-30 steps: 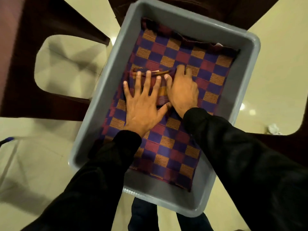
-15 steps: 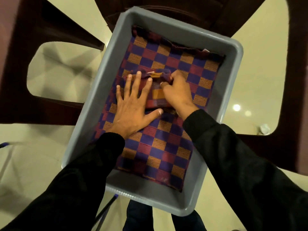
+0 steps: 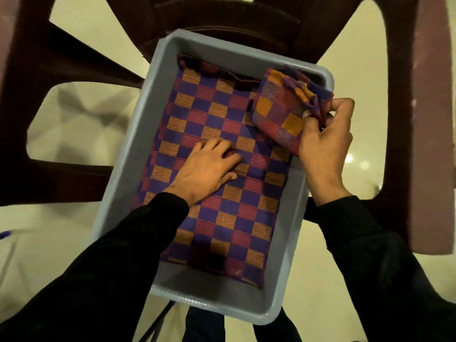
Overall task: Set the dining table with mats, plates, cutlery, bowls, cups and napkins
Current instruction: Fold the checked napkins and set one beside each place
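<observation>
A grey plastic tub [image 3: 118, 183] sits below me with a checked purple, red and orange mat [image 3: 237, 218] lying flat inside it. My right hand [image 3: 325, 144] pinches a folded checked napkin [image 3: 281, 112] and holds it lifted over the tub's right rim. My left hand [image 3: 207, 169] rests on the mat near its middle, fingers curled down against the cloth; whether they grip it cannot be told.
A dark maroon plastic chair [image 3: 222, 25] stands behind the tub, and a maroon table leg or edge [image 3: 429, 119] runs down the right. The pale tiled floor [image 3: 49, 243] surrounds everything. My legs show below the tub.
My right hand has lifted the folded napkin off the mat and carried it up and right to the tub's rim. My left hand stayed on the mat, its fingers curling.
</observation>
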